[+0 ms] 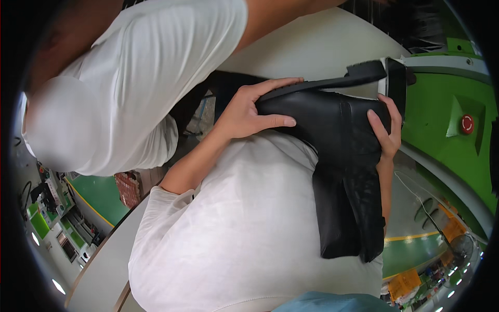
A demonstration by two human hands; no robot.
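A black boot (332,119) lies sideways in front of my chest, its sole side facing away and its shaft hanging down toward my body. At the toe end, my left hand (249,112) is closed round the boot, thumb on the upper and fingers at the black sole (338,80). Toward the heel the sole stands apart from the upper, leaving a gap with a pale edge. My right hand (387,130) grips the heel end, its fingers over the back of the upper; part of it is hidden behind the boot.
A green machine (442,109) with a red button (467,124) stands close on the right. Beyond the boot is a pale tabletop (312,47). Another person in a white shirt (161,67) is close on the left, one arm stretched across the far side. A fan (462,245) stands at lower right.
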